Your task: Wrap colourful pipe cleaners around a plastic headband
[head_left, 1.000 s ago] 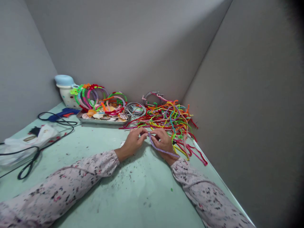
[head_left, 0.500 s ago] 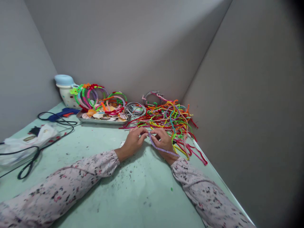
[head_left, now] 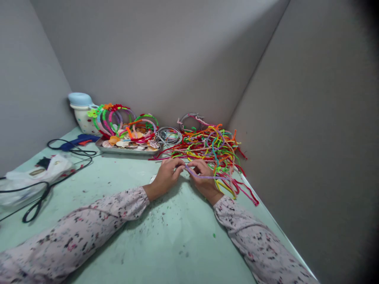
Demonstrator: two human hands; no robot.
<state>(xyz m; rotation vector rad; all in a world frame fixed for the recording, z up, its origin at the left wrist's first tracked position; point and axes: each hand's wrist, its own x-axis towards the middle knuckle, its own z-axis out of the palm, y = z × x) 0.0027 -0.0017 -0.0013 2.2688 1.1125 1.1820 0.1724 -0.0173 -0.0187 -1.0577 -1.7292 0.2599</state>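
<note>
A purple pipe cleaner [head_left: 207,177] runs from the fingertips of both hands to the right, across the front of my right hand. My left hand [head_left: 167,175] pinches it at its left end. My right hand [head_left: 204,181] has thumb and forefinger closed on it close beside the left fingertips. Whether anything else sits between the fingertips is too small to tell. Just behind my right hand lies a tangled heap of colourful pipe cleaners [head_left: 204,146].
A metal tray [head_left: 127,151] of shells and fuzzy-wrapped hoops [head_left: 114,118] stands behind my left hand, near a lidded container [head_left: 84,118]. Beside it are wire coils [head_left: 168,136]. At left lie a glue gun [head_left: 75,142], a black cable [head_left: 44,193] and a plastic bag [head_left: 20,183].
The purple pipe cleaner's loose end has swung upward, from drooping toward my right wrist to lying nearly level. Both hands stay almost in place.
</note>
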